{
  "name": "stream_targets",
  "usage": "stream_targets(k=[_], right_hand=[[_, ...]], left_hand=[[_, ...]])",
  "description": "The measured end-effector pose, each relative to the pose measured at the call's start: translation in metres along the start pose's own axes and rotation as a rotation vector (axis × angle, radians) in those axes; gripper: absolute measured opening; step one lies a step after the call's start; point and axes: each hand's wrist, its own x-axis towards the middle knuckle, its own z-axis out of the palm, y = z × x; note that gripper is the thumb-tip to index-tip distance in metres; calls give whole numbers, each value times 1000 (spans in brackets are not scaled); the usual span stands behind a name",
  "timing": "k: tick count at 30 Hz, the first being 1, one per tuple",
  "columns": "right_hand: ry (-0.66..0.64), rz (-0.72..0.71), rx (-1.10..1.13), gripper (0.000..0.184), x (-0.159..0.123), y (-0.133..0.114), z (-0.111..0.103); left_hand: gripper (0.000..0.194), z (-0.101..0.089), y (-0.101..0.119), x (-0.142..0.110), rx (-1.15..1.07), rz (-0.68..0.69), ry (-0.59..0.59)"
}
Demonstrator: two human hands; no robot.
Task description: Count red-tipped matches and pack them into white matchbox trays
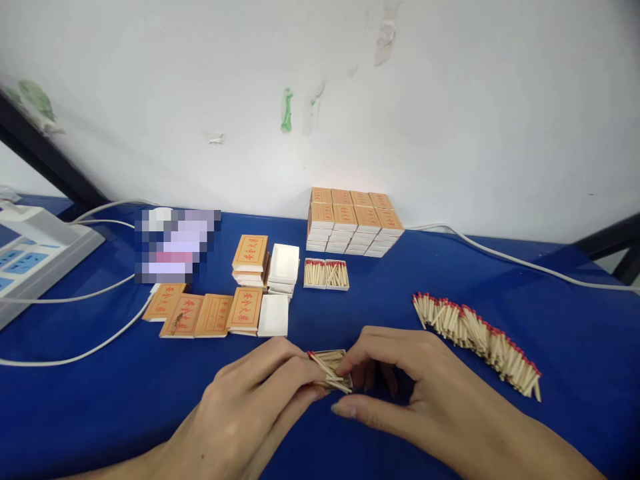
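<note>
Both hands meet at the front middle of the blue table (100, 393) over a small open matchbox tray (334, 369) filled with matches. My left hand (255, 397) pinches the tray's left end, fingers closed on it. My right hand (405, 383) curls over the tray's right side, fingertips pressing the matches. A long heap of loose red-tipped matches (475, 340) lies to the right of my right hand.
Two filled open trays (326, 274) sit behind the hands. A block of stacked orange matchboxes (353, 221) stands by the wall. Orange sleeves (210, 313) and white trays (280, 280) lie to the left. A power strip (30, 257) and white cables (75, 350) occupy the far left.
</note>
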Motion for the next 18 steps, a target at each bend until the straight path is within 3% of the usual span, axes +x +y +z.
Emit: stream_targets(k=[7,12,18], right_hand=[[2,-46,4,17,2,5,5],[35,-76,-24,19,4,5,7],[79,-81,-16,18,5,9,5]], left_hand=[[19,3,0,3,24,-14,55],[25,4,0,6,-12,-64,104],[26,-1,3,7,35,-31,104]])
